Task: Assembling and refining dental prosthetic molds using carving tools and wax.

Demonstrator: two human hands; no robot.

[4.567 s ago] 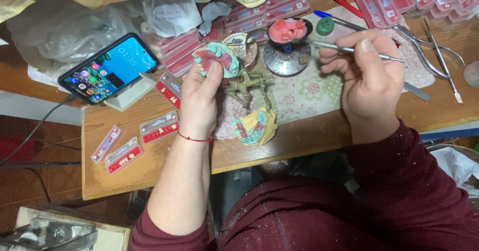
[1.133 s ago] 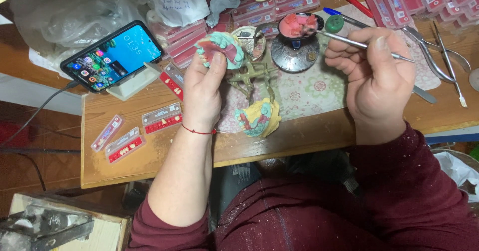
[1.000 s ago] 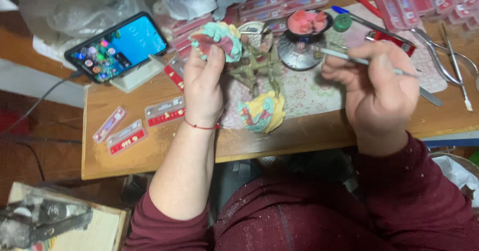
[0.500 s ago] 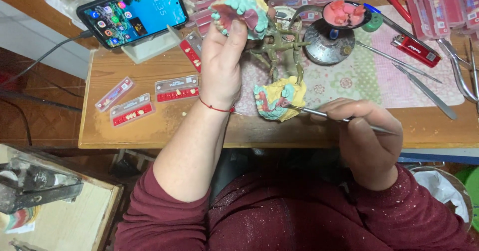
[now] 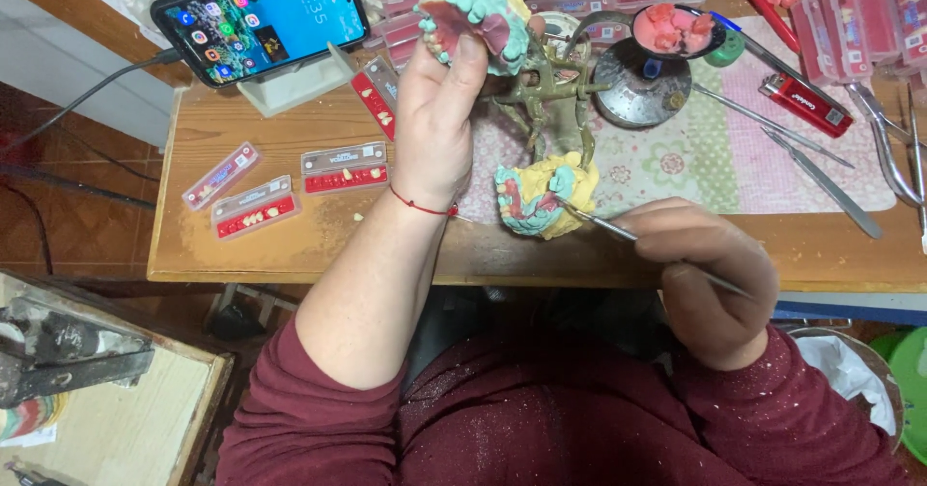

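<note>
My left hand (image 5: 439, 110) is closed around the upper dental cast (image 5: 478, 18), green and yellow with pink wax and teeth, thumb pressed on its front edge — it sits tipped up at my fingertips, above the metal articulator (image 5: 550, 85). My right hand (image 5: 710, 278) grips a thin metal instrument (image 5: 603, 225), its tip touching the lower cast (image 5: 541, 196) just to the left of my knuckles. Beyond my right hand lie a red lighter (image 5: 803, 105) and a dish of pink wax (image 5: 673, 30). To the left of my left wrist — flat cards of artificial teeth (image 5: 343, 168) and a propped phone (image 5: 261, 18).
</note>
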